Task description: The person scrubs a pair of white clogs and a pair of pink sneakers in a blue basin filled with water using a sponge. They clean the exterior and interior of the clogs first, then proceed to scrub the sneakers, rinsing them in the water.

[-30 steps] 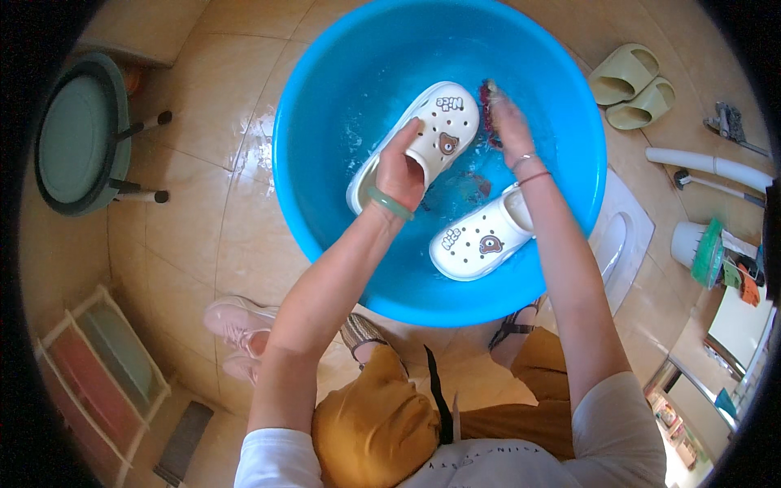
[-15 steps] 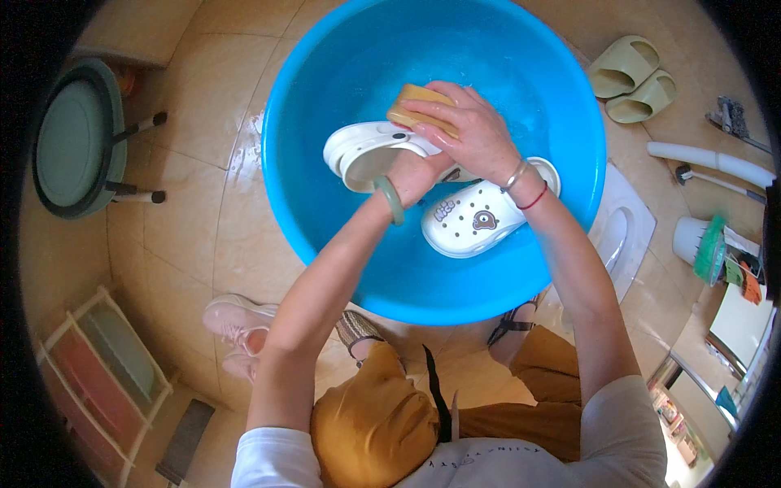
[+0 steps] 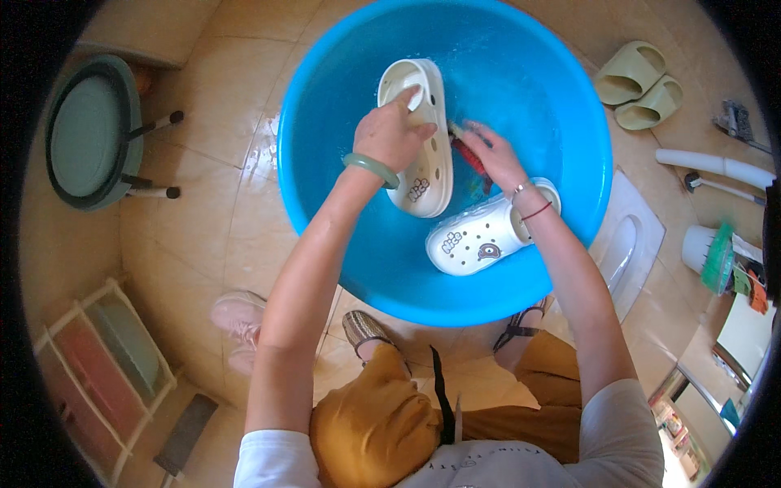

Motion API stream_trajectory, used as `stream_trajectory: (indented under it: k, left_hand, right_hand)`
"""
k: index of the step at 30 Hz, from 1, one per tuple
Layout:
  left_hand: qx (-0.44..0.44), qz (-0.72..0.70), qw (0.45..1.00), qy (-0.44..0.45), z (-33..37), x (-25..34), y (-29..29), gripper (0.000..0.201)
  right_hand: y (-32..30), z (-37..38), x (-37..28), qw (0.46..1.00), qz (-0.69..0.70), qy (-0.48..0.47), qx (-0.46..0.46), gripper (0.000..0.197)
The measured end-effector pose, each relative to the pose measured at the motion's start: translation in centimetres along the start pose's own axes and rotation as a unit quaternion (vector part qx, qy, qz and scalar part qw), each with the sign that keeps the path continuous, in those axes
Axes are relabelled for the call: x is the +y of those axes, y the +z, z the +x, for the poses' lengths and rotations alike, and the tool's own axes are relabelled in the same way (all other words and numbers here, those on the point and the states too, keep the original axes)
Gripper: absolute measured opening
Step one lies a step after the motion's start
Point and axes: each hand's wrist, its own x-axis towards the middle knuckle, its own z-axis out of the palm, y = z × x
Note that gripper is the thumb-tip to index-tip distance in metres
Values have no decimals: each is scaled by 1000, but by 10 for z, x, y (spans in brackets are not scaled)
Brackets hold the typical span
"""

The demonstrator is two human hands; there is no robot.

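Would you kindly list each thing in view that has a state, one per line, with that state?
Left hand: gripping the white clog, held tilted over the water.
Right hand: closed on a red brush beside that clog.
Second white clog: lying upright in the basin, untouched.
Blue basin: on the floor, holding shallow water.
Green slippers: paired on the tiles, unworn.
Green stool: tipped on its side.

I see a glossy blue plastic basin (image 3: 569,106), smooth and wet inside. The two white clogs (image 3: 419,138) (image 3: 484,240) look like matt foam rubber — soft, perforated. My left hand (image 3: 394,134) wears a polished jade-like bangle (image 3: 370,168). The floor tiles (image 3: 203,203) shine — glazed ceramic. My trousers (image 3: 374,423) are matt mustard cloth.
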Motion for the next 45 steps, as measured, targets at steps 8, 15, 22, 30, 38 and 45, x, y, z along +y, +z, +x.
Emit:
stream_trajectory:
  k: [8,15,22,30,38,45]
  left_hand:
    - [46,-313,944,-99,19,-23,23,50]
    - [68,-408,902,-120,20,-25,58,59]
    - [61,-259,958,-103,-5,-16,73,55]
    - [114,-503,839,-171,1,-42,93,57]
    - [116,-414,893,-130,2,-28,104,53]
    - [147,-425,875,-180,-1,-48,106,55]
  right_hand:
    - [6,10,-41,971,154,66,169,48]
    - [12,-67,-110,937,-220,-239,127,34]
    - [17,31,-84,930,-334,4,156,34]
    - [41,-70,-103,937,-286,-168,112,36]
    - [19,38,-86,913,-386,-22,131,34]
    - [37,-59,-94,917,-330,-185,127,34]
